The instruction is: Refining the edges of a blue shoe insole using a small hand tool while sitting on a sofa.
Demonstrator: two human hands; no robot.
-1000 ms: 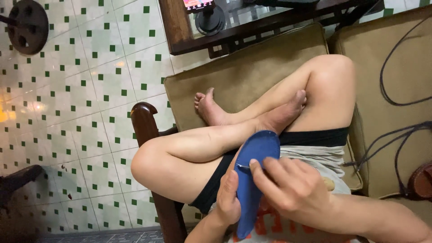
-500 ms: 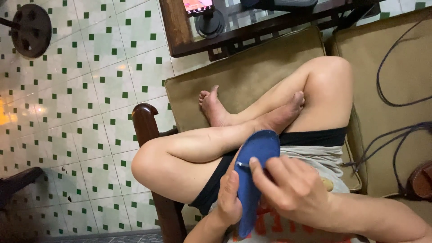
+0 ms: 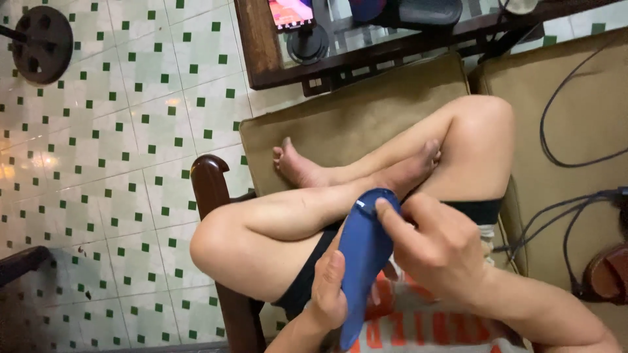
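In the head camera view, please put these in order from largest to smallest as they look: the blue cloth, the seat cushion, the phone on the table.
1. Seat cushion
2. Blue cloth, though it looks bigger being near the camera
3. Phone, partly cut off

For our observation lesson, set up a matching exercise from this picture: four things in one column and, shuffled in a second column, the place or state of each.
Things:
1. blue cloth piece
2. left hand
3. round dark stand base
4. dark cables

Places or states:
A. lying across the tan cushion at the right
B. standing on the tiled floor, top left
C. held between both hands over the lap
D. thumb pressed against the lower part of the cloth

Pairs: 1-C, 2-D, 3-B, 4-A
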